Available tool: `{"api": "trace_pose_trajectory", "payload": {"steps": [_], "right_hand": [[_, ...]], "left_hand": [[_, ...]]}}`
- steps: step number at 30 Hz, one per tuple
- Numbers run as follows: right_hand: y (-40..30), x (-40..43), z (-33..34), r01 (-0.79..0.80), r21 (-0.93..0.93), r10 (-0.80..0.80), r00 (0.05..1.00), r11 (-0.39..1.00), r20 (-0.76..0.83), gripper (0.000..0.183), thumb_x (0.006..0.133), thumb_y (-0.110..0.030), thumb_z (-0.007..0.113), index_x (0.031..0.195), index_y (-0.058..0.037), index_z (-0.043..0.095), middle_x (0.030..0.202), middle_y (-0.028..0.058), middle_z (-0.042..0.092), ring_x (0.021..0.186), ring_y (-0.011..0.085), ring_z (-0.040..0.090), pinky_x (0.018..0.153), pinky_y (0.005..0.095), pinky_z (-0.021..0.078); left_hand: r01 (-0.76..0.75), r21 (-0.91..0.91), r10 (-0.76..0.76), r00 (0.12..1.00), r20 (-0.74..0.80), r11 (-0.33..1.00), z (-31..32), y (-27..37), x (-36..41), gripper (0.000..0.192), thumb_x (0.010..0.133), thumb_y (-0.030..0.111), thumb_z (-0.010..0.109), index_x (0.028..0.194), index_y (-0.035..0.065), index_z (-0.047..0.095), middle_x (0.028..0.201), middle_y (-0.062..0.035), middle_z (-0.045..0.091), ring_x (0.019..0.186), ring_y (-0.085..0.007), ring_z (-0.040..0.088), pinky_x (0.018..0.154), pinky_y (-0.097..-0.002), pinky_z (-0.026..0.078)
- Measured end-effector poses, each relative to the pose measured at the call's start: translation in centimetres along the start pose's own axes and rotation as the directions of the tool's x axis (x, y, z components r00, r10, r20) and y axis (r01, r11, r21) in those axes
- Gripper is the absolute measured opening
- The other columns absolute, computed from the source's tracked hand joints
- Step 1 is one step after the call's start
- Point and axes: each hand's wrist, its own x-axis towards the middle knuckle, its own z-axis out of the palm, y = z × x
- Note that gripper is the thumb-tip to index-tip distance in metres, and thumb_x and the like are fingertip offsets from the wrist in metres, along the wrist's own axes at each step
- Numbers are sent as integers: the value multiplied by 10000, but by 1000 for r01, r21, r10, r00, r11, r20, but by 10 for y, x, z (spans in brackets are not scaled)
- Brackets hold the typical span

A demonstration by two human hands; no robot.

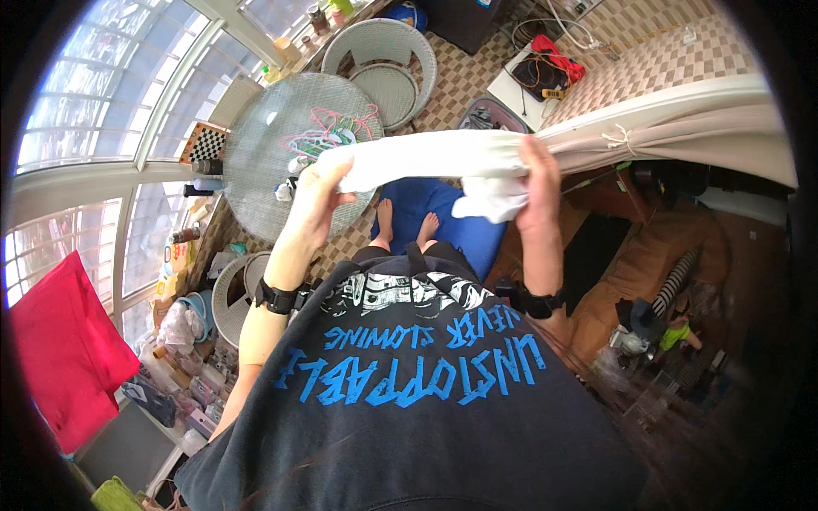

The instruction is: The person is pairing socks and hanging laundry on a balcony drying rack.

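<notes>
A white cloth (422,155), perhaps a garment, is stretched sideways in the air between my two hands. My left hand (321,195) pinches its left end between thumb and fingers. At the other end my right hand (538,182) grips it, and a loose, bunched fold dangles beside those fingers. The cloth's exact kind cannot be told, as it is folded and very bright. Below it lies a blue mat (441,217) with my bare feet on it.
A round glass-topped table (255,147) at the left bears pink and green hangers (332,131). Behind it stands a grey woven chair (425,64). A bin (495,110) holding fabric is beyond the cloth. A tied curtain (690,137) hangs at the right, a red cloth (70,351) at far left.
</notes>
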Motion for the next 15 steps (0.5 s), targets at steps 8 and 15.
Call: {"api": "trace_pose_trajectory", "payload": {"steps": [8,15], "right_hand": [[-23,-2,-16,-36,42,39,998,998,-53,185,898,-211,510,885,-38,577,824,55,609,717,126,587,652,245,479],[-11,6,-34,5,-153,41,954,988,298,66,844,-93,571,880,-42,590,735,-27,554,593,29,444,524,177,342]], "left_hand": [[-116,-110,126,987,96,987,-34,-22,-4,72,864,149,552,835,83,558,643,42,508,561,-37,419,539,-166,310],[-220,-190,213,975,-59,957,-17,-10,-20,102,865,208,553,836,128,498,835,42,499,795,-48,456,753,-220,360]]}}
